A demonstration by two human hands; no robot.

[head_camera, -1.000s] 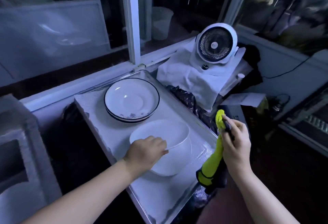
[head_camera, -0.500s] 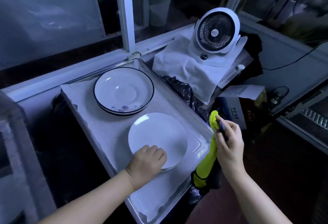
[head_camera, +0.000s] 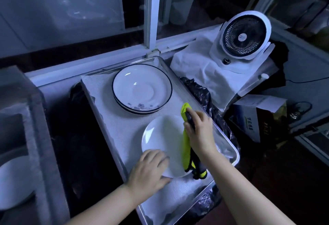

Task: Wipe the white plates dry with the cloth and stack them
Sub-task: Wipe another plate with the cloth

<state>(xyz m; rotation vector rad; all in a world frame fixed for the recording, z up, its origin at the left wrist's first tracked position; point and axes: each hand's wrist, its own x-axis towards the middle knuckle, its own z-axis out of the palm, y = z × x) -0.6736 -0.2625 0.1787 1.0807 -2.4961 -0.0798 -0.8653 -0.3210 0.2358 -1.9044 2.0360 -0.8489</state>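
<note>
A plain white plate (head_camera: 163, 139) lies on a lined metal tray (head_camera: 229, 146), near its front. My left hand (head_camera: 148, 170) grips the plate's near rim. My right hand (head_camera: 199, 132) is closed on a yellow-green and black cloth (head_camera: 186, 146), which hangs down across the plate's right side. Behind it on the tray stands a stack of white plates with dark rims (head_camera: 141, 88) and a small flower pattern.
A white fan (head_camera: 243, 35) sits on a white cloth at the back right. Crumpled black plastic (head_camera: 201, 93) runs along the tray's right side. A window frame (head_camera: 151, 11) rises behind. Another white dish (head_camera: 14, 182) sits low at the left.
My right hand has moved left with the cloth from beside the tray onto the plate's right side. My left hand stays on the plate's near rim.
</note>
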